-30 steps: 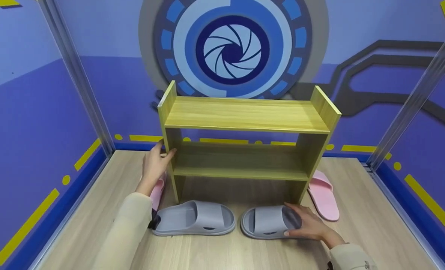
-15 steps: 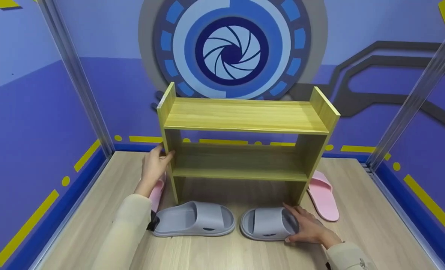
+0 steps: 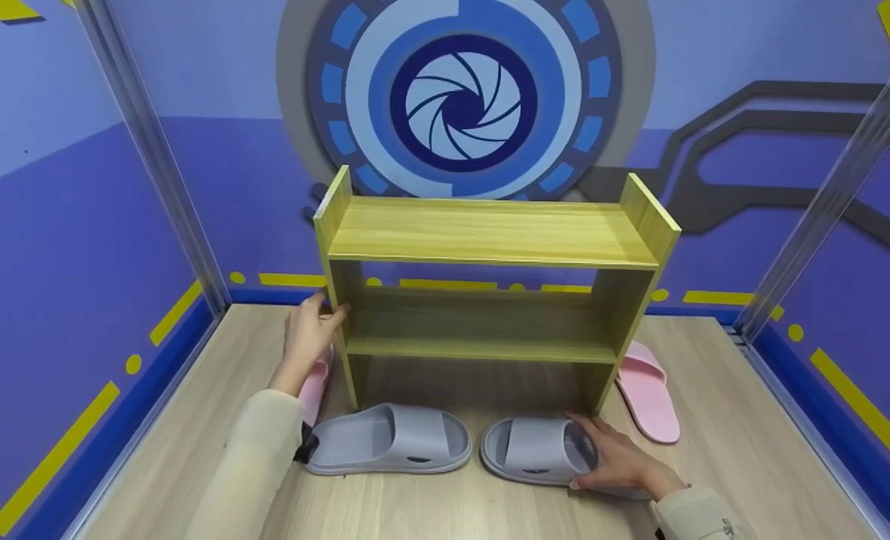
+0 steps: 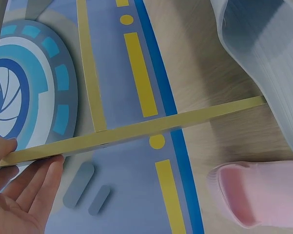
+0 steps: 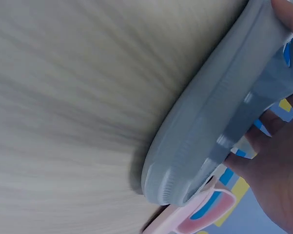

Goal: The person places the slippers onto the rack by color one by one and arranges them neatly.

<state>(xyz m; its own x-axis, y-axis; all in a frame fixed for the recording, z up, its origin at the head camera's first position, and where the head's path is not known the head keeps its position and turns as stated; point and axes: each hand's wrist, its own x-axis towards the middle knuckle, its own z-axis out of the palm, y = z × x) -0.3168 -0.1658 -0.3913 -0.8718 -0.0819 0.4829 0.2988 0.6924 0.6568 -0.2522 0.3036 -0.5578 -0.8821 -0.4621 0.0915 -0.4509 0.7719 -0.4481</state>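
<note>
My left hand grips the left side panel of a small wooden shelf rack, thumb inside and fingers outside. In the left wrist view, the thumb and fingers of that hand pinch the panel's edge. Lower right, my right hand holds a grey slipper across its open heel part, thumb on the near side. The right wrist view has this slipper from its side, fingers at its far edge. Another grey slipper lies to its left, toe facing it, before the rack.
One pink slipper lies right of the rack; another is partly hidden behind my left forearm. Purple and blue walls with metal corner posts enclose the wooden surface on the left, back and right.
My right hand and the grey slipper in it have shifted slightly toward me, its heel end swinging nearer. My left hand keeps its grip on the rack.
</note>
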